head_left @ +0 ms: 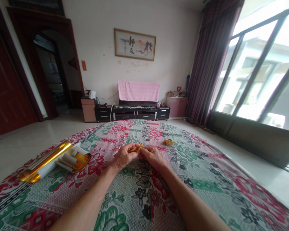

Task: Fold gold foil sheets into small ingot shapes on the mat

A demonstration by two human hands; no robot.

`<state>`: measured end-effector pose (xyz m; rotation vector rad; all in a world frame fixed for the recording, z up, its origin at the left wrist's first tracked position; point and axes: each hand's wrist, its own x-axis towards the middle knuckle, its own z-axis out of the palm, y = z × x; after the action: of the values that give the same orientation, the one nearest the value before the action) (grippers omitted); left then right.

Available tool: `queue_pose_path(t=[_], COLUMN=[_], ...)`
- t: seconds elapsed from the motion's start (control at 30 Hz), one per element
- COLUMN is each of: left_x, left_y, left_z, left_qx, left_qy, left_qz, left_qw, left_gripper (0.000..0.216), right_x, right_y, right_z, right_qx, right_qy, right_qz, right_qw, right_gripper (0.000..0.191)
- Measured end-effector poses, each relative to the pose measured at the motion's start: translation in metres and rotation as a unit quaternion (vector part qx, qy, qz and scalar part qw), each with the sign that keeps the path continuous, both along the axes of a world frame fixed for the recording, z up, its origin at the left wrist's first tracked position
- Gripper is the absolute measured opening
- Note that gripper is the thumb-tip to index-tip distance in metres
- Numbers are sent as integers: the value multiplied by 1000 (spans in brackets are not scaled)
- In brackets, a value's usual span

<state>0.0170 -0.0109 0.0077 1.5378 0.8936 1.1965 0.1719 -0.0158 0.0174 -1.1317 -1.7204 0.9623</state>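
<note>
Both my hands meet over the middle of the flowered tablecloth (125,199). Between the fingers of my left hand (123,158) is a small folded piece of gold paper (137,149), its pointed end tilted up to the right. My right hand (154,156) pinches the near right side of the same piece, the fingertips partly hidden. Beyond my right hand, a finished-looking gold paper boat shape (169,142) rests on the cloth, touched by neither hand.
On the left of the table lie a roll of shiny gold sheet (51,160) and a clear tray (73,158) with white and gold papers. Past the table stands a low black cabinet (146,116) below a pink cloth (139,90). Windows (255,73) line the right side.
</note>
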Motion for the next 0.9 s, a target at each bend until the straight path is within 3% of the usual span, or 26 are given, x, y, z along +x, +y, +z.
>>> queue_pose_path(t=[0.27, 0.63, 0.9], left_x=[4, 1, 3], left_y=[-1, 17, 13], left_z=[4, -15, -12], left_qx=[-51, 41, 40], left_qy=[-18, 27, 32], left_qz=[48, 134, 122], left_qw=[997, 990, 991], left_gripper=[35, 37, 31], right_x=[-1, -3, -4], right_y=[2, 2, 2], right_z=[-3, 0, -2], right_qx=[-9, -69, -69], right_qy=[19, 51, 53], right_qz=[10, -1, -17], right_qw=[1000, 996, 996], right_gripper=[27, 30, 27])
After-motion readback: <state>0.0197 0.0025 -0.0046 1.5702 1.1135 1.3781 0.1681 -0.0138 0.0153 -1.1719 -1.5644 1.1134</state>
